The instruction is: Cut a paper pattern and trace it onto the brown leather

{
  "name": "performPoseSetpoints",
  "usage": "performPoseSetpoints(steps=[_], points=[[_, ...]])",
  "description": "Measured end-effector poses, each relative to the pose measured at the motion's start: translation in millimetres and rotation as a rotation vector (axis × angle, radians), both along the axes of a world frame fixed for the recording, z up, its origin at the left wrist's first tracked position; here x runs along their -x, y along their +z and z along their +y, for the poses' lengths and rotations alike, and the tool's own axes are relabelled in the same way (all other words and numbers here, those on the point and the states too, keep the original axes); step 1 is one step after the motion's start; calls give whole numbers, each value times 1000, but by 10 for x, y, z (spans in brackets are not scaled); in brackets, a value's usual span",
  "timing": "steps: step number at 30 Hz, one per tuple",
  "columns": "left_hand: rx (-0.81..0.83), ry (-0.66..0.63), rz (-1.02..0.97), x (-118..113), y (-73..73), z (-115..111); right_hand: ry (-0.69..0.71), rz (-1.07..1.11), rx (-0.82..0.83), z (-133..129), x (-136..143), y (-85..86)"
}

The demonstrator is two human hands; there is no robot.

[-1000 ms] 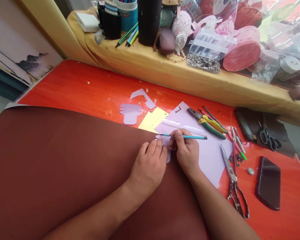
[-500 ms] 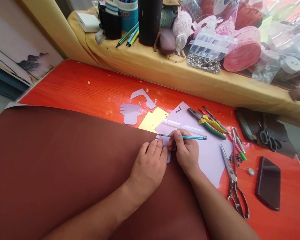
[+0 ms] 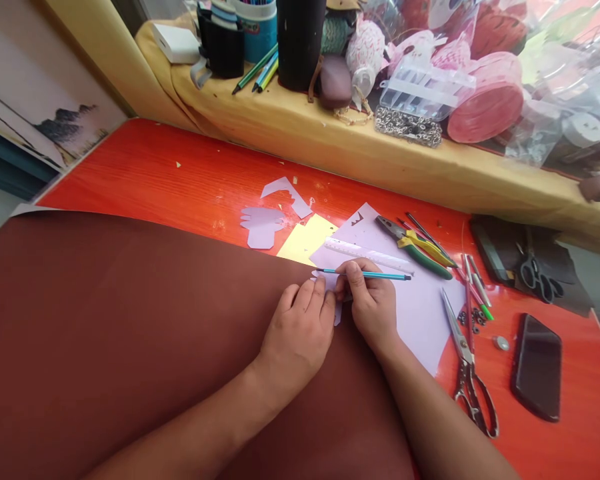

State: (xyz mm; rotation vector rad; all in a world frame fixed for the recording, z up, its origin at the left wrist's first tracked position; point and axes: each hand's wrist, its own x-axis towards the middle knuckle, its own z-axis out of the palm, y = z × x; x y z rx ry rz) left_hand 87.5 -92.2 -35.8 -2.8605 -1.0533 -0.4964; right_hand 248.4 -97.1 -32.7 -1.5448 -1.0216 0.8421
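A large brown sheet (image 3: 130, 333) covers the near left of the red table (image 3: 180, 180). On its upper right edge lies a small purple paper cutout (image 3: 337, 313), mostly hidden under my hands. My left hand (image 3: 303, 323) presses down on the cutout, fingers together. My right hand (image 3: 370, 300) pinches a thin blue pen (image 3: 387, 275), its dark tip pointing left, at the cutout's top edge just above my left fingertips. Past the sheet's edge are another purple cutout (image 3: 263, 228) and a yellow paper (image 3: 307, 240).
Right of my hands are a purple sheet (image 3: 420, 320), ruler (image 3: 365, 253), pliers (image 3: 415, 247), large scissors (image 3: 467, 367), several pens, a phone (image 3: 537, 367) and small scissors (image 3: 537, 277). A cloth-covered ledge (image 3: 280, 127) with cups and craft items runs along the back.
The blue pen and my right hand have shifted very slightly left. My left hand and the cutout stay where they were.
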Motion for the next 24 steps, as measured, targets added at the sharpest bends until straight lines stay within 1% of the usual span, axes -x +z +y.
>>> performPoseSetpoints(steps=[15,24], points=[[10,0,17,-2,1,-12,18,-16,16,3,7,19],[8,5,28,-5,10,-10,41,-13,-12,5,5,13]])
